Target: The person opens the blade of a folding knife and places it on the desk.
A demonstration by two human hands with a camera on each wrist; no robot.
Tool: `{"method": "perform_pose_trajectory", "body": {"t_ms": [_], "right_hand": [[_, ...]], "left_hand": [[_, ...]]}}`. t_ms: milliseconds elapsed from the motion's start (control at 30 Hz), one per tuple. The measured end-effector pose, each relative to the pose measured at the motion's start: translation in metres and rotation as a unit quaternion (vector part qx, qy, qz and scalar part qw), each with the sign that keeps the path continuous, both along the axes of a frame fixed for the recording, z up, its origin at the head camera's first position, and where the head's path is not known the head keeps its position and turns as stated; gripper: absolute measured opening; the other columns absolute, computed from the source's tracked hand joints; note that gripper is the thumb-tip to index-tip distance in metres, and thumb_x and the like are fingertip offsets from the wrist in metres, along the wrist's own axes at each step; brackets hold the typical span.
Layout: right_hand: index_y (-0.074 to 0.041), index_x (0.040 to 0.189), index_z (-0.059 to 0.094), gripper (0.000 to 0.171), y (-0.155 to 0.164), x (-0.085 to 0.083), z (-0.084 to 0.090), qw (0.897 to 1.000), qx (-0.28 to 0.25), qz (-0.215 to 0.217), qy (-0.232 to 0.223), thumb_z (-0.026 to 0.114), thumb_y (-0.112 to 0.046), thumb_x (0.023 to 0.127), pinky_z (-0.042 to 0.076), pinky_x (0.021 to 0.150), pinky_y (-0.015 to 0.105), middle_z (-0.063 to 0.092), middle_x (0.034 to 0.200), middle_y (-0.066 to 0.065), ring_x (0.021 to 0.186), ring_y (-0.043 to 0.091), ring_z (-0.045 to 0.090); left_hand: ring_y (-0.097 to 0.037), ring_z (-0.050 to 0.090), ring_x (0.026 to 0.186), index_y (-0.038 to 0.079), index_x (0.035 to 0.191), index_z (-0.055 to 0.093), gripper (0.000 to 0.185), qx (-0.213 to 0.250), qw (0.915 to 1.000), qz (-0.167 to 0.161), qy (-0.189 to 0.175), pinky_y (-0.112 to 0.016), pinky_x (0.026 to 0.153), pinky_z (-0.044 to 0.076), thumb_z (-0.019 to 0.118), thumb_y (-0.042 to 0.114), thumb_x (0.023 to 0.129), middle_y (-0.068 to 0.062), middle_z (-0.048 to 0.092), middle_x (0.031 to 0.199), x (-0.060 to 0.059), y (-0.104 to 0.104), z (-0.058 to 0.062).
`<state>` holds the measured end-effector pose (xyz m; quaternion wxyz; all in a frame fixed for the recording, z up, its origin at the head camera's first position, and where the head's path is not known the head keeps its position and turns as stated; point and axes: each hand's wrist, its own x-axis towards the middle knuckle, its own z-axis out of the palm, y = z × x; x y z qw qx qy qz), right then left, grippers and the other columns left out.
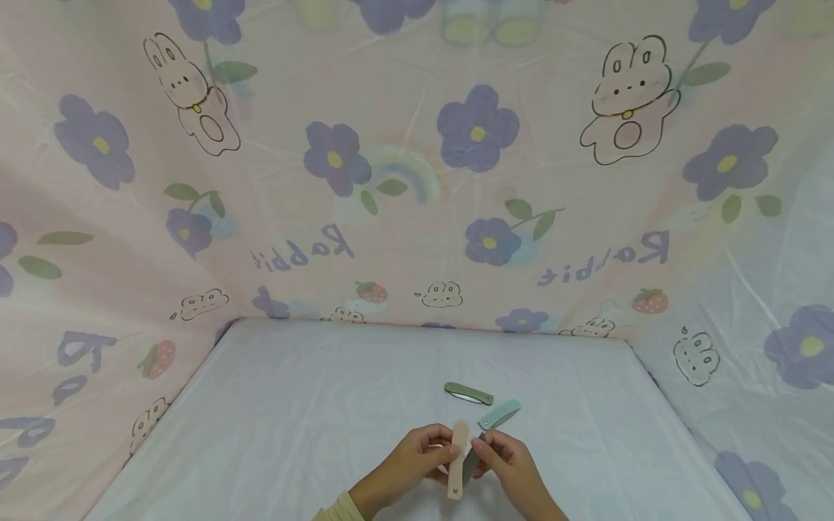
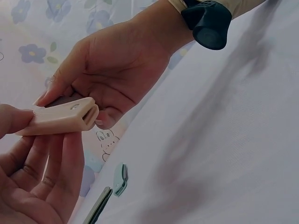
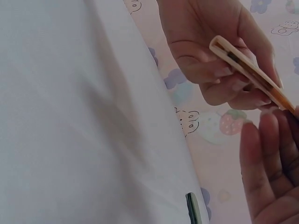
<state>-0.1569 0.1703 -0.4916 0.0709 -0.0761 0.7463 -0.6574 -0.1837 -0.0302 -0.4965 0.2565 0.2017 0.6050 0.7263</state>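
Observation:
A peach-handled folding knife point(image 1: 458, 470) stands nearly upright in the head view, its grey blade point(image 1: 474, 462) partly swung out to the right. My left hand point(image 1: 425, 457) grips the handle between thumb and fingers. With thumb and fingertips, my right hand point(image 1: 510, 463) pinches the blade. The left wrist view shows the handle's slotted end point(image 2: 86, 114) between both hands. From the right wrist side, the long slot of the handle point(image 3: 247, 70) is visible. Just beyond the hands lie a mint folding knife point(image 1: 499, 414) and an olive green one point(image 1: 468, 394), both folded.
A white cloth point(image 1: 293, 405) covers the table. Patterned curtains point(image 1: 404, 217) with flowers and rabbits enclose it at the back and both sides. A dark wrist-worn device point(image 2: 210, 28) is strapped on the right wrist.

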Motion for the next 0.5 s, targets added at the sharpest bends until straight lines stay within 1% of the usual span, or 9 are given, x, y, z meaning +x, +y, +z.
{"method": "perform_pose_trajectory", "body": {"t_ms": [100,267,500], "right_hand": [[0.004,0.084,0.054,0.029,-0.0003,-0.0003,-0.0009,1.000,-0.002,-0.009,0.000,0.053,-0.022,0.096,0.055,0.066,0.033,0.063,0.077,0.009,0.067,0.016,0.062],[0.009,0.086,0.054,0.030,-0.0001,-0.0015,-0.0029,1.000,-0.009,-0.024,-0.002,0.053,-0.019,0.096,0.055,0.065,0.033,0.063,0.078,0.017,0.065,0.018,0.062],[0.005,0.086,0.058,0.027,0.0019,-0.0047,-0.0059,0.998,-0.016,-0.053,-0.025,0.056,-0.020,0.094,0.055,0.065,0.033,0.064,0.076,0.011,0.066,0.019,0.063]], "left_hand": [[-0.016,0.062,0.079,-0.001,0.108,0.058,0.028,-0.001,1.0000,0.008,0.004,-0.034,0.067,0.056,0.060,0.021,0.092,-0.006,0.061,0.094,-0.0004,-0.0005,-0.0013],[-0.016,0.062,0.078,-0.002,0.108,0.058,0.026,-0.001,0.9997,0.023,0.007,-0.034,0.066,0.056,0.059,0.019,0.093,-0.006,0.061,0.093,-0.0007,-0.0011,-0.0009],[-0.018,0.061,0.080,-0.001,0.108,0.058,0.027,-0.005,0.9986,0.050,-0.012,-0.035,0.068,0.055,0.059,0.021,0.092,-0.007,0.060,0.095,-0.0019,-0.0016,0.0004]]}}
